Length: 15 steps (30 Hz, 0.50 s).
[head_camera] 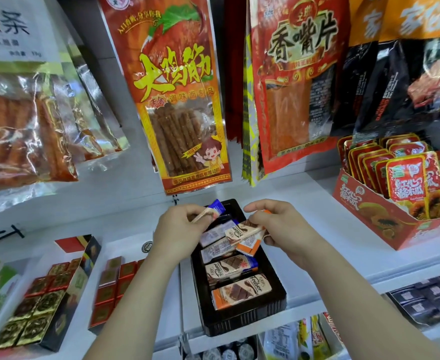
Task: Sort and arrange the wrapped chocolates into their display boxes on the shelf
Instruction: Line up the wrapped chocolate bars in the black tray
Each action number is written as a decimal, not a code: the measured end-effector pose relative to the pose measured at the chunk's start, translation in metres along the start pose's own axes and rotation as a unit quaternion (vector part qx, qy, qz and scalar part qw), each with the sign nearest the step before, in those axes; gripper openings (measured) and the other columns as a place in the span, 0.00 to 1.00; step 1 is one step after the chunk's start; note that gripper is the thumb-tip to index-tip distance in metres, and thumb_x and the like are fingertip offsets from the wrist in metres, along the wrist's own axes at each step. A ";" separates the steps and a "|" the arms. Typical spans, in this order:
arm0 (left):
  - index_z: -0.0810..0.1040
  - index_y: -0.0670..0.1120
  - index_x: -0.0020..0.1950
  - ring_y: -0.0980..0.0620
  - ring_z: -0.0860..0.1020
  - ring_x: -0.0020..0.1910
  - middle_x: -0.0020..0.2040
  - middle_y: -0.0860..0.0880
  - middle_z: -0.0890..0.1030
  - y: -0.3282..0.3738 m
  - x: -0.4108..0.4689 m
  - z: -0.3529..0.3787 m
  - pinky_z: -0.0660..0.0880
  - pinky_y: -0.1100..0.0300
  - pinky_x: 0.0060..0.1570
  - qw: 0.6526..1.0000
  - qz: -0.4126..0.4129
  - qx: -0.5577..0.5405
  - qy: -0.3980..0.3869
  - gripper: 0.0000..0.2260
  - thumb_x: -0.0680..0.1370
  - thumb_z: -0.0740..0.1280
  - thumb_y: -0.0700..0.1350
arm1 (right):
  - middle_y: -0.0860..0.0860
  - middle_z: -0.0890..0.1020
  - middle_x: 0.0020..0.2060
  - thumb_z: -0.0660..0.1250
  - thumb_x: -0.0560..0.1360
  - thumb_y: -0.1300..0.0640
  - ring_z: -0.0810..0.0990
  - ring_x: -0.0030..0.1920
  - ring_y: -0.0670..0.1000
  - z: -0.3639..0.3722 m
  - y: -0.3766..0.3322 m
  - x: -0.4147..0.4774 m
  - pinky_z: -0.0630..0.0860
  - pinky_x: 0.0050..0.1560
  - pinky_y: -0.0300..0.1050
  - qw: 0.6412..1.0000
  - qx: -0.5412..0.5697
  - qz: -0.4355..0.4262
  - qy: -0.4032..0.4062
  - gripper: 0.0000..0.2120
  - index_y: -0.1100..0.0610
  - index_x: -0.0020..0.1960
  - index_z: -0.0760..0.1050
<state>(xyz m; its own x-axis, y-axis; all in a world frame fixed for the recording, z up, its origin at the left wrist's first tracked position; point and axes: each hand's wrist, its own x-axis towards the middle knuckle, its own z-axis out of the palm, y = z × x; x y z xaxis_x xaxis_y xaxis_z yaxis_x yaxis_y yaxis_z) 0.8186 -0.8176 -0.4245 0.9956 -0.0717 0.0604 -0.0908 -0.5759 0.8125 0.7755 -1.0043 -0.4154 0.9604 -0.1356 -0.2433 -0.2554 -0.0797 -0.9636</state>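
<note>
A black display tray (244, 322) sits on the white shelf and holds several wrapped chocolate bars lying crosswise. My left hand (174, 227) hovers over the tray's far left and pinches a thin beige-edged wrapped bar (204, 214). A blue-wrapped bar (217, 207) sticks up just behind it. My right hand (278, 227) grips a brown-and-cream wrapped bar (242, 233) together with an orange-edged one (247, 247) above the tray's middle. Two more brown bars (241, 289) lie flat at the tray's near end.
Two open boxes of red and gold foil squares (44, 305) (115, 284) stand left of the tray. A red carton of sachets (395, 222) sits at right. Large snack bags (182, 100) hang close above the tray. Dark packets (429, 300) fill the lower shelf at right.
</note>
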 end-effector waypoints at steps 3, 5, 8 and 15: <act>0.81 0.47 0.51 0.50 0.83 0.43 0.46 0.47 0.84 0.005 -0.001 -0.004 0.79 0.56 0.44 0.984 -0.063 -0.166 0.002 0.06 0.75 0.71 0.41 | 0.59 0.82 0.40 0.63 0.76 0.63 0.75 0.31 0.46 0.003 -0.002 -0.002 0.67 0.29 0.37 1.000 0.000 0.000 -0.027 0.09 0.56 0.51 0.80; 0.77 0.44 0.53 0.48 0.84 0.42 0.46 0.44 0.84 0.011 -0.004 -0.004 0.80 0.52 0.43 0.955 -0.087 -0.283 -0.017 0.10 0.74 0.70 0.35 | 0.54 0.81 0.37 0.65 0.76 0.62 0.75 0.30 0.45 0.007 -0.003 -0.004 0.69 0.32 0.38 0.998 -0.008 0.000 -0.055 0.08 0.55 0.52 0.81; 0.74 0.45 0.57 0.46 0.83 0.43 0.47 0.42 0.82 0.014 -0.007 0.000 0.80 0.52 0.40 0.925 -0.087 -0.369 -0.032 0.15 0.74 0.68 0.30 | 0.56 0.82 0.40 0.66 0.77 0.61 0.78 0.38 0.50 0.014 -0.003 -0.005 0.75 0.45 0.47 0.994 0.006 0.003 -0.109 0.07 0.55 0.48 0.82; 0.78 0.45 0.59 0.47 0.83 0.45 0.47 0.41 0.81 0.010 -0.009 0.009 0.81 0.54 0.43 0.914 -0.106 -0.389 -0.029 0.14 0.76 0.68 0.33 | 0.57 0.82 0.39 0.68 0.76 0.59 0.79 0.34 0.49 0.013 0.000 -0.002 0.76 0.36 0.40 0.993 -0.005 0.027 -0.117 0.08 0.63 0.49 0.81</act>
<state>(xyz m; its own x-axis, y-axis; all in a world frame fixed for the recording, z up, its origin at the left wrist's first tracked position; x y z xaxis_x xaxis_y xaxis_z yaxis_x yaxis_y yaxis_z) 0.8088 -0.8299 -0.4220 0.9838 -0.0822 -0.1592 0.1713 0.1713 0.9702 0.7747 -0.9913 -0.4166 0.9443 0.0938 -0.3155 -0.3077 -0.0891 -0.9473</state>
